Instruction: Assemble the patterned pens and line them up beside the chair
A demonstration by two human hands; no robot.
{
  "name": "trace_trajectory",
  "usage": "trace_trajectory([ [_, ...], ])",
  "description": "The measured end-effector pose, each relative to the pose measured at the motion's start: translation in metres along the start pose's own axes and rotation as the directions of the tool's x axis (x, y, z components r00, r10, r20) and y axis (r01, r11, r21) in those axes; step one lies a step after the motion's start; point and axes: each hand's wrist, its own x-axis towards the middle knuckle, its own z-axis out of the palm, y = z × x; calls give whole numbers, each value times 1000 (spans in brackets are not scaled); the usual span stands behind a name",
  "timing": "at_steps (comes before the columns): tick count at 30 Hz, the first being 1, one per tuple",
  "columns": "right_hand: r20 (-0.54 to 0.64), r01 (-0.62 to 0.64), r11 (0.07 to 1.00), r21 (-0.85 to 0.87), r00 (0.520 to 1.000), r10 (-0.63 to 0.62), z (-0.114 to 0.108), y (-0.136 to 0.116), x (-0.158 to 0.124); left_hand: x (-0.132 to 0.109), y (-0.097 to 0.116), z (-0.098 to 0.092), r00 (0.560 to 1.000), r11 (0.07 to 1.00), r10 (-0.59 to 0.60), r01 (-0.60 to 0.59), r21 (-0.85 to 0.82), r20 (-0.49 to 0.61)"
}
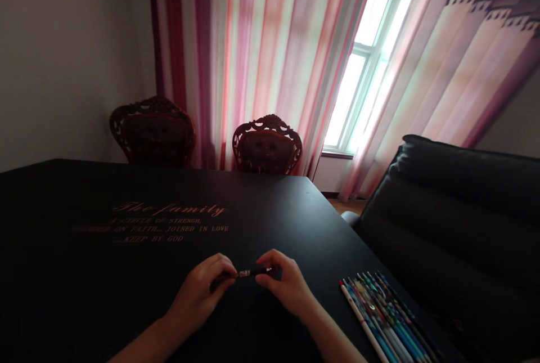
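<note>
One dark pen (252, 272) lies roughly level over the black table (274, 211), its left end pinched by the left hand (205, 282), thumb against fingertips! Facing it, the right hand (289, 282) curves thumb and finger about the other end, though whether they press on it I cannot tell, and over to the right a row of pens (388, 321) rests side by side on the table.

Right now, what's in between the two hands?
A dark pen with a shiny band spans it, as the head view shows: the left hand pinches one end, and the other reaches between thumb and finger of the right hand.
</note>
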Motion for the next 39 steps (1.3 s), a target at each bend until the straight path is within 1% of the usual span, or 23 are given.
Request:
trace_trajectory([
  [3,4,-14,1000,-1,1000,14,-1,-1,1,0,0,0,1000,1000,3,-3,-4,-8],
  [6,-5,-24,1000,5,1000,24,-2,-3,1,-1,2,0,999,999,-33,32,-19,-34],
  [9,-58,-10,999,38,998,12,-5,-3,2,1,3,-2,987,991,-111,100,-93,-115],
  [11,-104,-6,997,77,995,14,-7,-2,3,3,1,-3,962,960,-208,167,-225,-175],
  [12,-118,-7,995,97,993,18,-9,-2,4,4,-2,-3,945,926,-271,204,-318,-183],
  [13,-125,-8,993,118,992,23,-10,-1,5,5,-6,-3,927,875,-336,242,-420,-168],
  [15,-126,-9,988,155,992,29,-11,1,6,6,-14,-2,890,729,-446,302,-614,-92],
  [17,-133,-5,984,180,991,29,-12,3,6,8,-21,-2,858,558,-514,334,-759,0],
  [19,-146,-1,981,195,989,29,-12,4,7,9,-25,-2,833,405,-547,348,-845,81],
  [20,-149,0,980,200,988,31,-12,4,7,9,-26,-2,823,347,-557,352,-869,111],
  [24,-142,-11,976,219,989,43,-11,5,7,11,-24,-5,774,188,-609,352,-917,172],
  [26,-138,-13,976,219,989,44,-10,5,7,11,-22,-6,750,125,-633,341,-932,190],
  [28,-139,-12,977,215,989,43,-10,5,6,10,-21,-6,739,78,-640,332,-940,208],
  [31,-138,-8,979,203,990,37,-10,3,5,9,-22,-6,743,26,-624,328,-944,241],
  [33,-135,0,981,193,990,27,-10,1,4,9,-23,-6,758,-9,-592,335,-942,275],
  [35,-137,7,983,182,990,19,-10,-1,3,9,-23,-6,776,-25,-555,345,-938,300],
  [36,-137,8,984,179,990,17,-10,-2,3,9,-23,-6,777,-24,-550,350,-936,305],
  [37,-135,7,984,178,991,18,-10,-2,3,9,-22,-6,772,-21,-557,354,-935,305],
  [39,-126,3,984,181,992,21,-9,-3,4,10,-20,-6,748,-15,-596,353,-935,292],
])
